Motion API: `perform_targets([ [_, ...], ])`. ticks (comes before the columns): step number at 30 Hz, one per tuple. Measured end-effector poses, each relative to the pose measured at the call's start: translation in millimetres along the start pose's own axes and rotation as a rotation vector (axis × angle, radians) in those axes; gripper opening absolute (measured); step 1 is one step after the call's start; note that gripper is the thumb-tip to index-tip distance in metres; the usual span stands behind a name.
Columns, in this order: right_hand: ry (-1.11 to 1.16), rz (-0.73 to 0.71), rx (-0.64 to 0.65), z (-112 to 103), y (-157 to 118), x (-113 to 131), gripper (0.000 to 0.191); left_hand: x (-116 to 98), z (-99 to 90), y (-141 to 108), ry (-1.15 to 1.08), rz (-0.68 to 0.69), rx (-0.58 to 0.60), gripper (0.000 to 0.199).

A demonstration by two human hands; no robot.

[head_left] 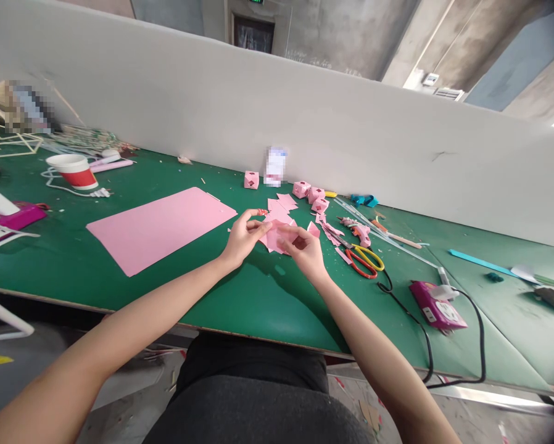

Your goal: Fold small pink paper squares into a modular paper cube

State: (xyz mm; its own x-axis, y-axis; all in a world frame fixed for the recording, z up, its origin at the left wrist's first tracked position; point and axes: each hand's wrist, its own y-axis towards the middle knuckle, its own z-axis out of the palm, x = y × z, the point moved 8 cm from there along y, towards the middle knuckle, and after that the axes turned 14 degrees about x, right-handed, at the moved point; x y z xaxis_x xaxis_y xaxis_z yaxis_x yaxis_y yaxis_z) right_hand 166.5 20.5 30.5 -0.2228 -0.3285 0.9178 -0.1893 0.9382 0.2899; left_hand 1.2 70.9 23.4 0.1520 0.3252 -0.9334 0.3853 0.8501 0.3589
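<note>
Between my two hands is a small piece of pink paper (274,235), held above the green table. My left hand (242,239) pinches its left side with thumb and fingers. On the right side, my right hand (305,248) closes on the same piece, and its fingers hide part of it. Just beyond lie several pink paper cutouts (279,208), partly covered by my hands. Several folded pink paper boxes (301,189) with cut openings stand farther back, and one more paper box (252,180) sits to their left.
A large pink sheet (161,229) lies on the left. To the right are scissors (364,261) with red and yellow handles, a pink glue gun (361,233) and a magenta power strip (438,305) with a black cord. A paper cup (76,172) stands back left, before a white partition (166,92).
</note>
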Motion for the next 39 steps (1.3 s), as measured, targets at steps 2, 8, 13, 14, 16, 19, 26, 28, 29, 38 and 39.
perform_targets([
  [2,-0.056,-0.011,-0.067,-6.1,-0.7,1.0,0.038,1.0,5.5,-0.3,-0.041,-0.014,0.045,0.047],
  [8,-0.202,-0.055,-0.072,-10.1,-0.7,5.8,0.039,1.2,8.5,-1.4,-0.028,-0.016,0.078,0.051],
  [13,-0.306,-0.105,-0.029,-3.1,-0.5,11.3,0.033,1.8,12.8,-4.0,0.047,-0.041,0.14,0.055],
  [14,-0.301,-0.096,-0.038,-3.7,-0.5,10.1,0.032,1.8,13.7,-4.4,0.048,-0.048,0.145,0.055],
  [16,-0.281,-0.083,-0.055,-5.8,-0.4,8.0,0.032,1.4,13.8,-4.5,0.028,-0.054,0.131,0.053],
  [19,-0.265,-0.091,-0.076,-9.7,-0.7,8.4,0.029,-0.7,11.8,-3.4,0.004,-0.045,0.091,0.049],
  [26,-0.305,-0.086,-0.102,-13.8,-1.2,10.5,0.027,-21.7,5.4,-3.7,0.263,0.153,0.035,0.048],
  [28,-0.285,-0.091,-0.093,-13.6,-0.6,9.0,0.027,-29.5,9.4,-5.2,0.396,0.233,0.076,0.046],
  [29,-0.273,-0.091,-0.089,-13.6,-0.3,8.0,0.026,-32.7,11.6,-6.2,0.46,0.271,0.095,0.043],
  [38,-0.207,-0.058,-0.057,-12.8,3.5,-0.9,0.025,-44.2,23.3,-16.6,0.855,0.52,0.101,0.026],
  [39,-0.205,-0.054,-0.056,-12.9,3.7,-1.8,0.025,-44.2,23.7,-16.8,0.865,0.527,0.097,0.026],
])
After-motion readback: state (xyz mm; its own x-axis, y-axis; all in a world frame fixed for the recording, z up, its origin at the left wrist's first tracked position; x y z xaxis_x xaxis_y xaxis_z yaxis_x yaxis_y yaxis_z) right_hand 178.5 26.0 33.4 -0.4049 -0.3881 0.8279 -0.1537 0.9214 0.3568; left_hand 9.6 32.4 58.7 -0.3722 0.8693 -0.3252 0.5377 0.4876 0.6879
